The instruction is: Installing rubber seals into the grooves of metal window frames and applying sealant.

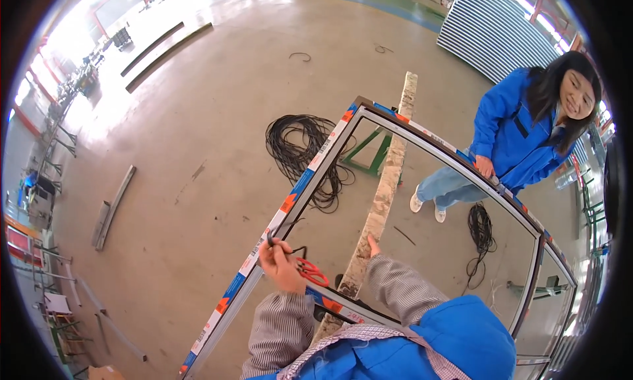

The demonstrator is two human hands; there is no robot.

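My left hand (282, 266) is closed at the left bar of a large window frame (304, 187), pinching a thin black rubber strip (271, 239). Red-handled scissors (312, 272) stick out from the same hand on its right side; their blades are hidden. My right hand (374, 246) is over a long, worn padded beam (384, 194) inside the frame opening. Only a little of that hand shows beyond the striped sleeve, so its grip is hidden. Blue, white and orange tape covers the frame's bars.
A co-worker in a blue jacket (517, 126) stands at the right with a hand on the frame's far bar. Coils of black strip (293, 149) (481, 232) lie on the floor. A green stand (372, 159) is under the beam; metal bars (113, 208) lie at left.
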